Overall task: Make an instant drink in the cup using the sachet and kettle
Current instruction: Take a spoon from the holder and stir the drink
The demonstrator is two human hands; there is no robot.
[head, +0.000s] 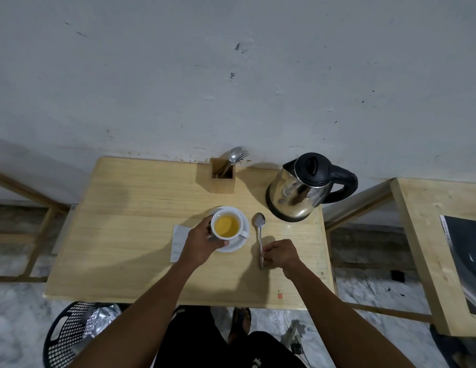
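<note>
Two bare forearms reach up from the bottom of the view, with no sleeves, watch or jewellery on them. The left hand [202, 241] and the right hand [280, 253] are also bare, without gloves or rings. Below the table's near edge, the person's lap shows black clothing [205, 341] with a small white mark near the bottom. A dark sandal [240, 324] covers one foot.

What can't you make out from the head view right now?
- Kettle: water level hidden by its closed black lid.
- Sachet: none identifiable; a white paper lies partly under the left hand.
- Cup: near side covered by the left hand.
- Spoon: handle end hidden under the right hand.
- Holder: utensil count too small to tell.
</note>
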